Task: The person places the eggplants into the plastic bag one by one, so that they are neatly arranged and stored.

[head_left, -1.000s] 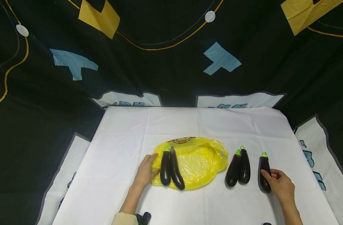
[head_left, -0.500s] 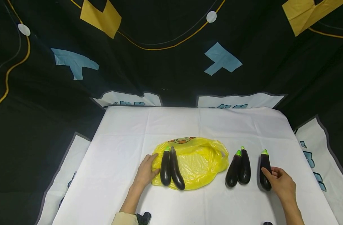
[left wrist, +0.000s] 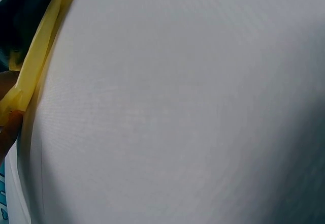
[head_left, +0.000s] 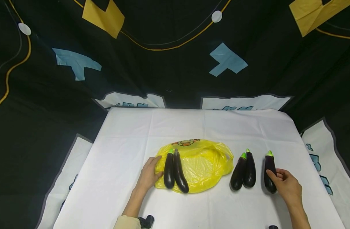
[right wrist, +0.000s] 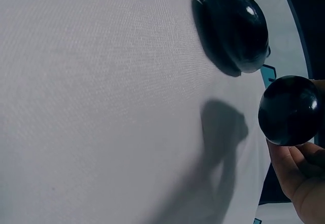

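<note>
The eggplant (head_left: 269, 165) is over the right side of the bench (head_left: 192, 124), pinched by the fingers of the right hand (head_left: 289, 188). It looks firm but slippery; hold its fat middle. A pair of eggplants (head_left: 241, 170) near it could get bumped. The left hand (head_left: 147, 175) pinches the yellow plastic bag (head_left: 202, 167) under two more eggplants (head_left: 177, 169).

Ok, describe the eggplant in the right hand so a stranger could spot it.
On the white table, find the yellow bag, then look right past the close pair of eggplants. The green-tipped eggplant beyond is the only one pinched by the right hand.
</note>
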The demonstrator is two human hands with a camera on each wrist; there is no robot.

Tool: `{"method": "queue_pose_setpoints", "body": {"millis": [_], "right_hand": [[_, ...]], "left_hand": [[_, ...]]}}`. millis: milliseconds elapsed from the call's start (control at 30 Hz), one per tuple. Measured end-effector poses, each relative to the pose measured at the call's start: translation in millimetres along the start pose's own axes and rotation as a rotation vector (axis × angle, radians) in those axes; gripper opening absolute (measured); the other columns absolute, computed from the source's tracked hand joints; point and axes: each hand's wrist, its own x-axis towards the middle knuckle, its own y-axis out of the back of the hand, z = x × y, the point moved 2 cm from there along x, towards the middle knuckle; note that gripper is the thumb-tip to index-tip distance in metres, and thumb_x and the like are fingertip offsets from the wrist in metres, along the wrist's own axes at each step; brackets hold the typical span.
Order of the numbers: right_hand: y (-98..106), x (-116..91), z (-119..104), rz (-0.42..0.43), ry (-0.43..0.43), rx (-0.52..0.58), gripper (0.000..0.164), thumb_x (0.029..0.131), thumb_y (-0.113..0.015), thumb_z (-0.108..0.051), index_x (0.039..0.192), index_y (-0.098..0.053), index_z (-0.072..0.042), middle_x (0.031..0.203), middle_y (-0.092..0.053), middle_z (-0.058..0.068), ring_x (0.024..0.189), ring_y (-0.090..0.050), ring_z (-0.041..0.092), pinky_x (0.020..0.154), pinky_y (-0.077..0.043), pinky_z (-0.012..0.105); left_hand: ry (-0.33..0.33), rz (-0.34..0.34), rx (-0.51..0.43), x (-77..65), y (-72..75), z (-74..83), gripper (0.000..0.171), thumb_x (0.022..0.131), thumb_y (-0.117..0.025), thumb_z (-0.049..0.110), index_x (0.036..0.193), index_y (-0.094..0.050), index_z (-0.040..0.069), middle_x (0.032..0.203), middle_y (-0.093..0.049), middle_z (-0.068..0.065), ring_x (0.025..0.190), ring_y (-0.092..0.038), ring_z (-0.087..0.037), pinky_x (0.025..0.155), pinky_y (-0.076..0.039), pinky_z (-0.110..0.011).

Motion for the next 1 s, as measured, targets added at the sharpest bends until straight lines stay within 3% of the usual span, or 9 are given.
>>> {"method": "queue_pose_setpoints", "body": {"millis": [300,633,1000], "right_hand": [[-0.2,-2.6,-4.2,0.013,0.042,0.005,0.07,0.085,-0.059,-0.057,0.119,-0.056,0.004,0.104,-0.065,0.022,0.083,-0.061,0.024,0.064,-0.041,0.031],[0.7,-2.8,-5.6,0.008,0.027,0.014,0.071,0.084,-0.06,-0.058,0.118,-0.057,0.003,0.103,-0.065,0.021,0.079,-0.061,0.019,0.065,-0.041,0.032],[4.8,-8.9,-16.5,0.027,0.059,0.018,0.068,0.084,-0.06,-0.058,0.119,-0.058,0.0,0.106,-0.065,0.019,0.072,-0.051,-0.001,0.06,-0.042,0.022]], "left_hand": [[0.015,-0.008,0.012,0.4,0.5,1.3,0.07,0.074,-0.08,0.01,0.136,-0.049,0.005,0.113,-0.052,-0.005,0.103,-0.054,-0.021,0.094,-0.048,-0.036],[0.026,-0.022,0.003,-0.2,0.8,2.2,0.07,0.075,-0.079,0.011,0.137,-0.048,0.006,0.115,-0.052,-0.005,0.106,-0.054,-0.022,0.096,-0.047,-0.037],[0.048,-0.031,0.001,1.4,-1.0,0.1,0.07,0.075,-0.079,0.012,0.137,-0.048,0.007,0.116,-0.052,-0.004,0.108,-0.054,-0.021,0.097,-0.046,-0.037]]}}
